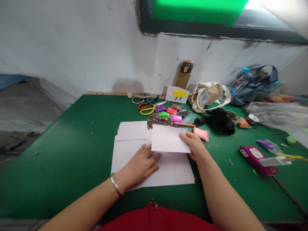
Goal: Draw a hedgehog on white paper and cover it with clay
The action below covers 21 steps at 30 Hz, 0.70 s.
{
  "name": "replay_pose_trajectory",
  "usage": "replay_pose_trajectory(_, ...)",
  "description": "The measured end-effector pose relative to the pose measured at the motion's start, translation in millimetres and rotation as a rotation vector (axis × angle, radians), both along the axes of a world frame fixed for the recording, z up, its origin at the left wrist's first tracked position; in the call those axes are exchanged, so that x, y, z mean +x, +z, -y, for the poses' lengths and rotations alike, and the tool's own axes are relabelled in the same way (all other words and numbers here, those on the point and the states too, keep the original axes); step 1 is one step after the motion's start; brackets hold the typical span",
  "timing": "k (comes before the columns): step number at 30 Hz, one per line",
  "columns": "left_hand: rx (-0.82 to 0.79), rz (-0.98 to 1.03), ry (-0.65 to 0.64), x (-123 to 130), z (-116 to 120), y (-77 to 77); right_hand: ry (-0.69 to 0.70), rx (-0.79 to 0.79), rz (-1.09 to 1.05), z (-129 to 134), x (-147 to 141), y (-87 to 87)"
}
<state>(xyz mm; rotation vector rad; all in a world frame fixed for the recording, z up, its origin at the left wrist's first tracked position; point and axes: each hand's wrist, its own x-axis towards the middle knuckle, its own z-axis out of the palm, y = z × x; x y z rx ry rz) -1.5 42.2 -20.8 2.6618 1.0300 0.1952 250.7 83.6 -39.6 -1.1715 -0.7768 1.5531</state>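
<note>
Large white sheets of paper (168, 175) lie stacked on the green table, with a thin dark line across their upper left. My left hand (143, 163) rests on them, fingers spread, its fingertips beside the lower left corner of a smaller white card (169, 138). The card is pinched at its right edge by my right hand (194, 145), thumb on top, above the sheets. Just behind the card is a pile of striped seeds (157, 120). Packets of coloured clay, including a purple one (160, 108) and a green one (165, 115), sit beyond the seeds.
Yellow-handled scissors (147, 111) lie at the back, near a picture of a yellow hedgehog (177, 94) and a bottle (184, 75) by the wall. Toward the right are a cream bag (209, 96), a black cloth (220, 120) and a magenta device (258, 160) with a cord.
</note>
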Motion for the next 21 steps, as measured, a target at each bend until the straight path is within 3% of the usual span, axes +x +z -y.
replay_pose_trajectory(6, 0.063, 0.046, -0.012, -3, -15, -8.0, -0.028, 0.013, 0.016, -2, 2, -4.7)
replay_pose_trajectory(9, 0.164, 0.126, 0.049, -11, -22, -9.7, -0.041, 0.018, 0.041, -2, 2, -4.4)
replay_pose_trajectory(11, 0.255, 0.280, 0.157, -17, -22, -6.7, -0.013, 0.009, 0.049, -2, 3, -3.7)
replay_pose_trajectory(14, 0.344, 0.554, 0.416, -21, -15, 3.4, 0.066, 0.018, 0.076, 0, 1, -3.7)
replay_pose_trajectory(16, 0.245, 0.550, 0.481, -17, -11, 10.3, 0.098, 0.044, 0.099, 2, -3, -4.6)
replay_pose_trajectory(21, -0.225, 0.462, 0.701, 1, -11, 17.5, 0.129, 0.105, 0.159, 6, -17, -6.7)
